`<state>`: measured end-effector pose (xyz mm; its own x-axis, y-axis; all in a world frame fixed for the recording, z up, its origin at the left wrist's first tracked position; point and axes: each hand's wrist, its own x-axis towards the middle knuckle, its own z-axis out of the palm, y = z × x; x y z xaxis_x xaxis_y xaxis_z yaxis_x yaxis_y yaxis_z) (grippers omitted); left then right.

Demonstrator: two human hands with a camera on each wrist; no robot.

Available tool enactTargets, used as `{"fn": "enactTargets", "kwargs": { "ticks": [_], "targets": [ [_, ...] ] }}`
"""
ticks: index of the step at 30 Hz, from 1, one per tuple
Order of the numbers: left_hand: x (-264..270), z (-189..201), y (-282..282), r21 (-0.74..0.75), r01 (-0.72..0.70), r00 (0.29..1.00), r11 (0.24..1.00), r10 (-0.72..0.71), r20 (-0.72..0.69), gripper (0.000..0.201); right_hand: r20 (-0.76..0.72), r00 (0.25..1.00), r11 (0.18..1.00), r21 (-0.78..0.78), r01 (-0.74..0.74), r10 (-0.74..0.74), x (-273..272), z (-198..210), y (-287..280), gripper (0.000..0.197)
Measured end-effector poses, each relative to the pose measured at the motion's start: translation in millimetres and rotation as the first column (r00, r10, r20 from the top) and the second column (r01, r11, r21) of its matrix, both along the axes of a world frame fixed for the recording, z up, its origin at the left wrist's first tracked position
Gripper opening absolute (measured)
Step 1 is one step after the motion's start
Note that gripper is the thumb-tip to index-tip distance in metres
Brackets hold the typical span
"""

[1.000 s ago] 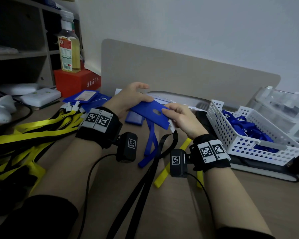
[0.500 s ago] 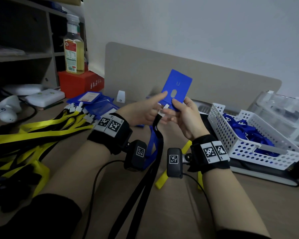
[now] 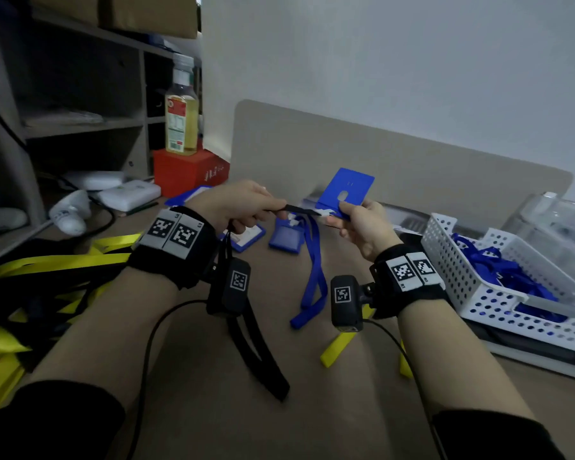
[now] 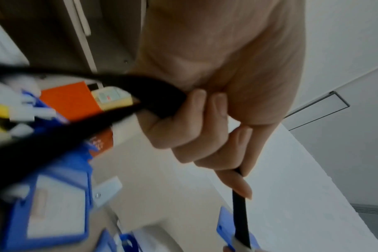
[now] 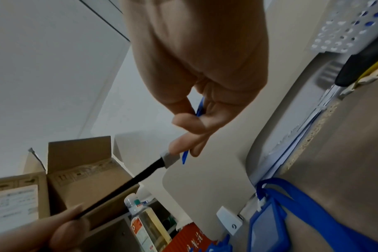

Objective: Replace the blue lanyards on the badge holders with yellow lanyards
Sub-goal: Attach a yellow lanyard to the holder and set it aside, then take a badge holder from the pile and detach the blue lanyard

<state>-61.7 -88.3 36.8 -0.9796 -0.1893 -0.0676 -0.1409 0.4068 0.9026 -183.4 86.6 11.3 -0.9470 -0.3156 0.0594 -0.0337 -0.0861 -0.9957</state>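
At centre frame in the head view my right hand pinches the lower edge of a blue holder, held up off the desk and tilted back. My left hand grips a dark strap between thumb and forefinger. The strap runs taut to a white clip at the holder's edge, and its slack hangs down past my left wrist. It looks black on the side facing me; whether it is one of the yellow lanyards I cannot tell.

I judge I am mid-attachment: the clip sits at the holder but I cannot see it seated in the slot. Next I need to hold the holder steady, feed the clip through the slot and close it.

A loose blue lanyard lies on the desk below my hands. More yellow lanyards lie at lower left, removed blue ones sit in the white basket at right, and more holders wait at mid-frame.
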Motion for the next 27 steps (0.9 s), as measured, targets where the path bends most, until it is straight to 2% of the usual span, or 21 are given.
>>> {"fn": "enactTargets", "kwargs": {
  "ticks": [5,10,13,15,18,21,24,26,27],
  "targets": [
    [33,7,-32,-0.177,-0.119,0.991,0.977,0.128,0.04,0.03,0.028,0.999,0.992,0.119,-0.041,0.038,-10,-5,-41,0.006],
    [66,4,-62,-0.323,-0.225,0.955,0.919,0.273,0.112,0.028,0.052,0.994,0.974,0.202,-0.107,0.098,-13,-18,-94,0.016],
    [86,-3,-76,-0.381,-0.236,0.934,0.894,0.317,0.167,0.03,0.096,0.987,0.969,0.201,-0.143,0.126,-11,-27,-124,0.005],
    [99,-7,-83,-0.435,-0.246,0.907,0.866,0.364,0.212,0.03,0.101,0.98,0.956,0.226,-0.188,0.169,-10,-33,-143,0.005],
    [114,-13,-91,-0.524,-0.227,0.867,0.821,0.415,0.274,0.026,0.06,0.962,0.93,0.246,-0.272,0.266,-4,-40,-171,0.02],
    [128,-17,-98,-0.584,-0.231,0.827,0.778,0.474,0.303,0.019,0.037,0.951,0.92,0.244,-0.306,0.306,5,-41,-190,0.025],
    [144,-20,-105,-0.657,-0.241,0.78,0.714,0.545,0.306,0.018,0.018,0.953,0.892,0.348,-0.288,0.301,15,-37,-202,0.025],
    [153,-23,-111,-0.705,-0.236,0.744,0.669,0.591,0.311,0.024,0.019,0.972,0.856,0.47,-0.214,0.233,20,-33,-205,0.031],
    [157,-24,-115,-0.728,-0.239,0.724,0.643,0.618,0.308,0.026,-0.125,0.946,0.753,0.639,-0.153,0.298,22,-35,-205,0.038]
  ]
}}
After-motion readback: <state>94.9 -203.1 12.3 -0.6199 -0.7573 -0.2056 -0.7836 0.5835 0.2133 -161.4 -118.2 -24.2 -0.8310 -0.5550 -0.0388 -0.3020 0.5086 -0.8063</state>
